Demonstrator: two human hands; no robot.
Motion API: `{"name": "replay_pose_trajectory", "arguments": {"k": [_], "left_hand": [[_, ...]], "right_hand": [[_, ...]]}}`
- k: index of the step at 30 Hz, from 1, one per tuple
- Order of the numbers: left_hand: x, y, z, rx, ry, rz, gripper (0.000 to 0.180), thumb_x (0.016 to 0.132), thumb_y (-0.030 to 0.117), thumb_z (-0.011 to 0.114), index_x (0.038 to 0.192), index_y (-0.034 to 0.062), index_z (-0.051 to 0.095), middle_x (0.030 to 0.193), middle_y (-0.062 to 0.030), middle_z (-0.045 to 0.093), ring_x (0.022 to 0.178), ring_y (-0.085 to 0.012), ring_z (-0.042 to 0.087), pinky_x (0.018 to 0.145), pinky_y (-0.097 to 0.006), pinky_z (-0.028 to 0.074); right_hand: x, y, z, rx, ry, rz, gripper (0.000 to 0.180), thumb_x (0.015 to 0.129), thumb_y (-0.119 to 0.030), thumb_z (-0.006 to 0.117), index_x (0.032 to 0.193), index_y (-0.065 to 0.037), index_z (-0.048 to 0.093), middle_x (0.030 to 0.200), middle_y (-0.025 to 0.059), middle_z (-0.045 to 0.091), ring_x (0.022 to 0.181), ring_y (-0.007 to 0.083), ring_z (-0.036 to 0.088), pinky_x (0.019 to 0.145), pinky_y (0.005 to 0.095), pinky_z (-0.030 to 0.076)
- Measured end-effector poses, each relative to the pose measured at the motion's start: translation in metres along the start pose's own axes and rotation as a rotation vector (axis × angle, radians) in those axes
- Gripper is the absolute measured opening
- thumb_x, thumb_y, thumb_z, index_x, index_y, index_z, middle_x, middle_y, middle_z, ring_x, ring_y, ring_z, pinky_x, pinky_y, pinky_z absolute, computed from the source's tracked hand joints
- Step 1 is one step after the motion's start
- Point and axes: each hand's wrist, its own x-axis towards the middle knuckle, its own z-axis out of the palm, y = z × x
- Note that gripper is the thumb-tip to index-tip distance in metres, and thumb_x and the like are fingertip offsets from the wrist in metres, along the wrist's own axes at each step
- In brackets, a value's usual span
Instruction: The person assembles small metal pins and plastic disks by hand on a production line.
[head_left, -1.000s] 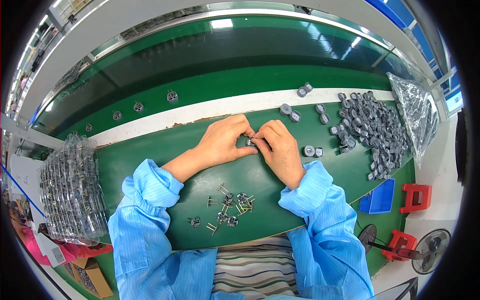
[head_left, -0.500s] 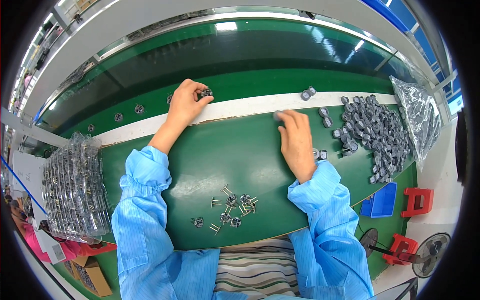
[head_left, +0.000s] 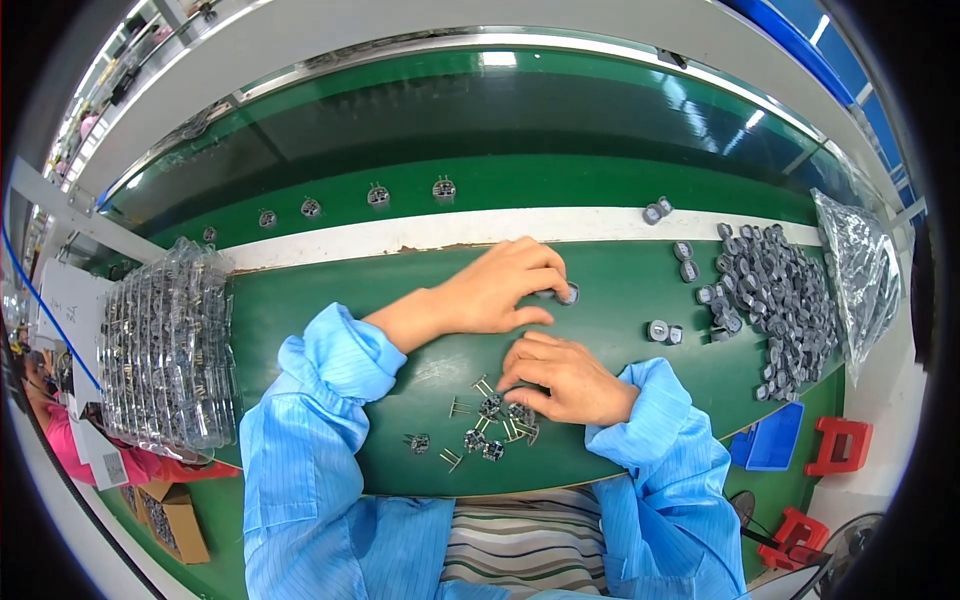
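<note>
My left hand [head_left: 500,290] is over the middle of the green table, fingers curled over a pair of small grey round caps [head_left: 570,294]. Its thumb is apart from the fingers and the caps, which the fingers partly hide. My right hand [head_left: 568,382] is nearer me, fingers bent and fingertips close together at the edge of a loose group of small round circuit boards with metal pins [head_left: 474,440]. Whatever lies between those fingertips is hidden. Beyond the white ledge, several similar boards, one a pinned board [head_left: 444,189], stand in a row on the green belt [head_left: 560,178].
A large heap of grey caps [head_left: 775,290] covers the table's right side, beside a clear plastic bag [head_left: 865,280]. More caps lie in pairs, one pair [head_left: 664,332] right of my hands. Stacked clear trays [head_left: 165,350] stand left. A blue bin [head_left: 768,440] sits lower right.
My left hand has let go of a round circuit board on the belt and come right to the caps. My right hand has moved nearer me, leaving a pair of caps behind.
</note>
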Motion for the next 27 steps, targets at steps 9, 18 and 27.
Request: {"name": "replay_pose_trajectory", "arguments": {"k": [9, 18, 27], "left_hand": [[0.002, -0.003, 0.006, -0.052, 0.182, -0.205, 0.033, 0.086, 0.020, 0.085, 0.108, 0.0074, 0.065, 0.106, -0.0085, 0.064, 0.104, -0.0315, 0.060, 0.090, -0.044, 0.050], [0.003, -0.003, 0.008, 0.013, 0.180, -0.193, 0.034, 0.085, 0.021, 0.085, 0.109, 0.0070, 0.066, 0.102, -0.0092, 0.064, 0.100, -0.0313, 0.061, 0.088, -0.044, 0.050], [0.004, 0.001, 0.003, 0.012, 0.147, -0.202, 0.035, 0.081, 0.022, 0.088, 0.105, 0.0074, 0.068, 0.100, -0.0088, 0.066, 0.099, -0.0303, 0.063, 0.088, -0.043, 0.051]], "right_hand": [[0.002, -0.017, -0.009, -0.080, -0.135, -0.074, 0.022, 0.090, -0.026, 0.082, 0.106, -0.012, 0.077, 0.096, 0.0026, 0.063, 0.096, 0.0220, 0.060, 0.089, 0.0354, 0.045], [-0.005, -0.005, 0.002, 0.146, 0.211, 0.099, 0.011, 0.089, -0.008, 0.081, 0.096, -0.003, 0.074, 0.096, 0.0090, 0.065, 0.089, 0.0289, 0.068, 0.077, 0.0390, 0.056], [-0.010, 0.028, -0.025, -0.270, 0.665, 0.342, 0.012, 0.089, 0.006, 0.074, 0.098, 0.001, 0.070, 0.094, 0.0157, 0.062, 0.084, 0.0351, 0.067, 0.073, 0.0433, 0.055]]}}
